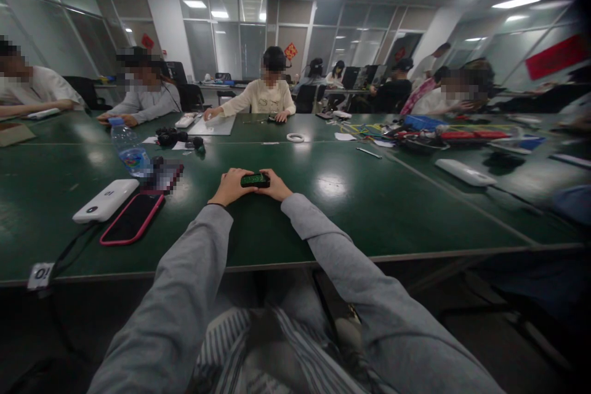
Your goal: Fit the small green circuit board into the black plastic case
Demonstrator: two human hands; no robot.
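A small dark rectangular object with a speckled green face (255, 180) is held just above or on the green table; I cannot make out what kind of thing it is. Its left end sits in my left hand (232, 186), whose fingers are closed round it. At the opposite end, my right hand (276, 185) grips it with thumb and fingers. Both forearms, in grey sleeves, reach over the table's front edge.
To the left lie a red-rimmed phone (132, 219), a white power bank (106, 201) with a cable, and a water bottle (129, 148). A white ring (295, 137) and a pen (369, 152) lie farther off. Tangled cables (369, 131) cover the right. Several people sit around.
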